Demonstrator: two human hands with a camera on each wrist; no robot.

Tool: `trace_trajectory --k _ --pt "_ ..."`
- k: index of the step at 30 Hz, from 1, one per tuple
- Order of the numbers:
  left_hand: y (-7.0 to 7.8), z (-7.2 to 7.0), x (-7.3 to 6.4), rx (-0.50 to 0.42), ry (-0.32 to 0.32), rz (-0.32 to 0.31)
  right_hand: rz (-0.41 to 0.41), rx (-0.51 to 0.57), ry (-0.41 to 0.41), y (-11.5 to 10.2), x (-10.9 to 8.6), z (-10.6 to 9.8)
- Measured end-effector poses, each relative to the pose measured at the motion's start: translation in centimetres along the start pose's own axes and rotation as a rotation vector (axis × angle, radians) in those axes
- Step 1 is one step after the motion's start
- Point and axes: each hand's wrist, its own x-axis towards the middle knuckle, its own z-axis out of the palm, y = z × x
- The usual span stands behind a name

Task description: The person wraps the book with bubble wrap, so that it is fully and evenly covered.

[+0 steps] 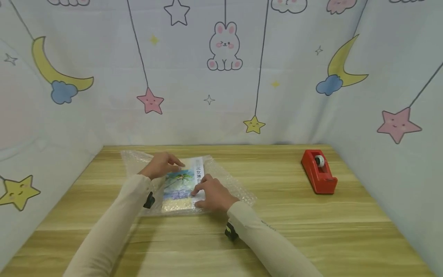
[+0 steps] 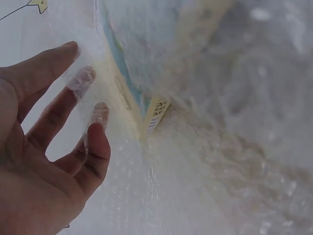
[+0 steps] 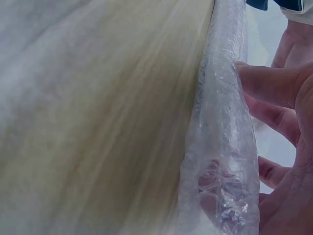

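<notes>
A picture book (image 1: 180, 186), blue and green with lettering down its right side, lies on a sheet of bubble wrap (image 1: 232, 184) on the table. At the book's upper left is my left hand (image 1: 160, 166); clear film covers some fingertips in the left wrist view, where a corner of the book (image 2: 128, 93) shows. My right hand (image 1: 218, 195) is over the book's lower right. In the right wrist view, its thumb touches the bubble wrap (image 3: 222, 127) and some fingers show through the plastic. Both hands hold the wrap with bent fingers. The book's underside is hidden.
A red tape dispenser (image 1: 319, 173) with a small roll stands at the right on the wood-grain table (image 1: 277, 215). Behind and at both sides hangs a pale curtain (image 1: 194, 127) printed with stars, moons and a rabbit. Dark wrist devices (image 1: 231, 231) sit at my sleeves.
</notes>
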Motion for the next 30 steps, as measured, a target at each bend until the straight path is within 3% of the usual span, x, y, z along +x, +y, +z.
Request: trace_trajectory --k 5,11,18,30 --pt "0.1 0.3 -0.1 0.032 -0.013 0.030 -0.012 -0.019 0.017 0.0 0.0 -0.1" --pt "-0.1 0.9 0.1 0.099 -0.017 0.048 -0.093 -0.056 0.066 0.1 -0.1 -0.1" --pt "0.3 1.0 -0.2 0.164 -0.024 0.082 -0.101 -0.110 -0.073 0.0 0.2 -0.1" --pt "0.1 1.4 -0.4 0.181 -0.055 0.101 -0.104 -0.154 -0.097 -0.2 0.3 -0.2"
